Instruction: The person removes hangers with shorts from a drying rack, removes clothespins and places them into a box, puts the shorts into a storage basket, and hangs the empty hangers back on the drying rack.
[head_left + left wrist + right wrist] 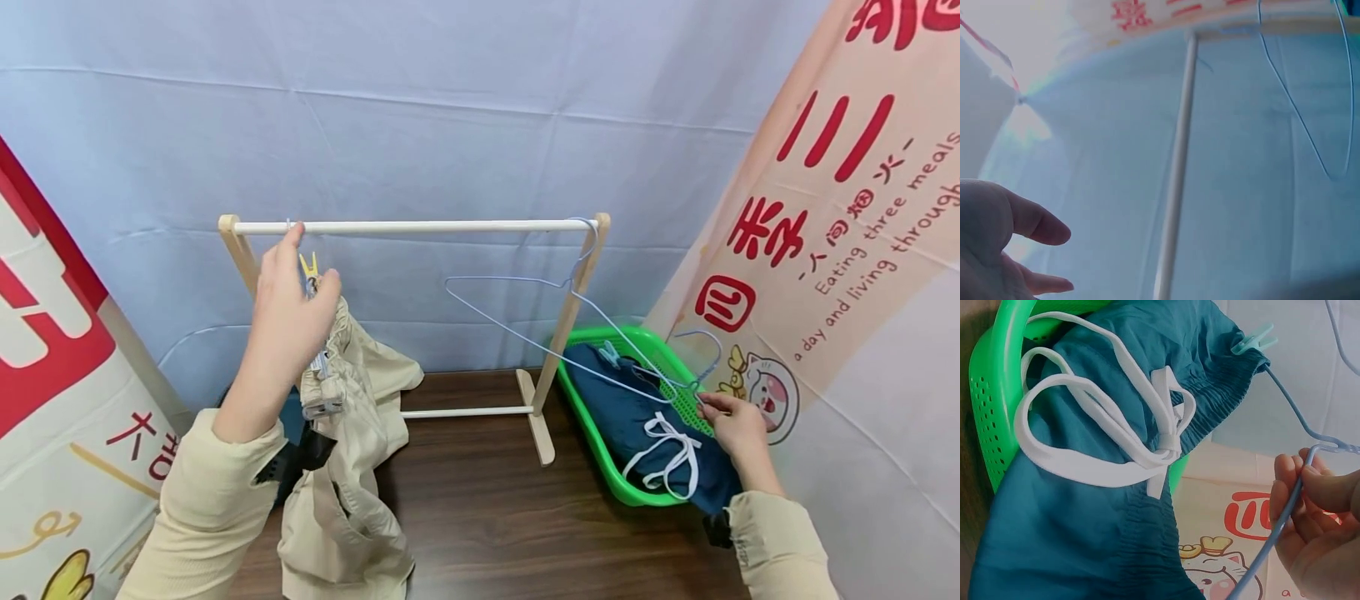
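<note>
My left hand [292,304] is raised at the left end of the white bar [420,226], its thumb and fingers spread apart, also visible in the left wrist view. Beige pants [360,400] hang just below it, with a yellow clothespin [310,265] at their waistband; the hand hides part of their hanger. At the right, my right hand [738,429] pinches a blue wire hanger [1282,519] close to its neck. Dark teal pants [1079,519] with a tied white drawstring [1125,437] are on that hanger, fastened by a light teal clothespin [1255,341].
Under the teal pants stands a green basket [597,454]. Another blue wire hanger [572,285] hangs at the bar's right end. The wooden rack post [570,317] rises beside the basket from the dark wooden surface [480,500]. A pale blue cloth [420,100] covers the back.
</note>
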`<state>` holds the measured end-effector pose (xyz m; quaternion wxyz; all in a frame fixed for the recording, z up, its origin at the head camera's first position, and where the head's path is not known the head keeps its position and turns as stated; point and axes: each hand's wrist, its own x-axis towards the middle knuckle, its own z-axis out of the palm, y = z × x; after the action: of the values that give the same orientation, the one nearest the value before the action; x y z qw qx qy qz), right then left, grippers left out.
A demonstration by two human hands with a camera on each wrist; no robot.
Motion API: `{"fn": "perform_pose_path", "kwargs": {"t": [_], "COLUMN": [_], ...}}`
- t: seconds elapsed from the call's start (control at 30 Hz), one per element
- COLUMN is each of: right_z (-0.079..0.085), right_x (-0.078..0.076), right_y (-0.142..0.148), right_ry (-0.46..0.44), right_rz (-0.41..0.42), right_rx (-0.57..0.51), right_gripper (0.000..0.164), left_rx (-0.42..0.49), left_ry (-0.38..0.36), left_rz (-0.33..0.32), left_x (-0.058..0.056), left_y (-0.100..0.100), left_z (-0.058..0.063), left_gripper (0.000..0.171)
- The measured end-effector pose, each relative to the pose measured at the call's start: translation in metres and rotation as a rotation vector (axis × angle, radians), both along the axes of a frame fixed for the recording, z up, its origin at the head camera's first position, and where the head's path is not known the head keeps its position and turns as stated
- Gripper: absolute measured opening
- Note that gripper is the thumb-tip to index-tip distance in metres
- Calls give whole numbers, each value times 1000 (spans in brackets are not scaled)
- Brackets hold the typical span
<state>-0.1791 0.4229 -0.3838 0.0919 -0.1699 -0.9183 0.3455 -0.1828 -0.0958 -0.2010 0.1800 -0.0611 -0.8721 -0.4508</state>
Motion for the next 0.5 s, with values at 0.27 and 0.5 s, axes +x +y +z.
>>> {"fn": "perform_pose_path", "kwargs": {"t": [0.27,0.5], "right_z": [0,0], "right_x": [-2,-5], "right_y": [-5,-7], "right_ry": [17,-9], "right_rz": [30,-22], "right_rx": [-42,-116], "right_gripper": [37,56], "left_rx": [-101,-157], "left_ry": [50,12], "left_rz": [-114,-169], "left_x": [16,25], "left_y": [40,76], "left_z": [-11,-35], "left_gripper": [61,60]}}
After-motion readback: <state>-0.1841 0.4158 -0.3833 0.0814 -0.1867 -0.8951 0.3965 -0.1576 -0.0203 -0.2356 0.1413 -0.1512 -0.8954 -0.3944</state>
